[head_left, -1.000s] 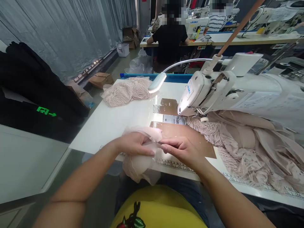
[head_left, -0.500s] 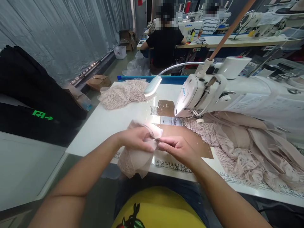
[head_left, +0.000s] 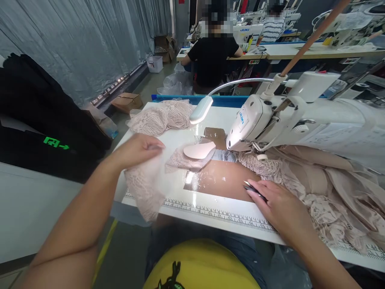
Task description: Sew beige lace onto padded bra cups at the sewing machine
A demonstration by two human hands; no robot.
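Observation:
My left hand (head_left: 136, 150) is closed on a piece of beige lace fabric (head_left: 144, 182) that hangs over the table's front edge. Just right of it, a pale padded cup (head_left: 198, 150) lies on another bit of lace (head_left: 186, 162) under the lamp. My right hand (head_left: 278, 202) rests on the table near the brown plate (head_left: 219, 178), fingers curled around small dark snips (head_left: 252, 190). A white sewing machine (head_left: 300, 116) stands behind, with a heap of beige lace garment (head_left: 331, 192) under its arm.
A lace pile (head_left: 162, 116) lies at the table's far left corner. A gooseneck lamp (head_left: 201, 109) hangs over the work area. A ruler strip (head_left: 216, 214) runs along the front edge. A person in a black shirt (head_left: 213, 56) sits at another table behind. Black cloth (head_left: 45, 108) lies at left.
My hands have parted: the left pulled the lace leftward, the right moved right and down to the table with the snips. The cup now lies on the table near the needle.

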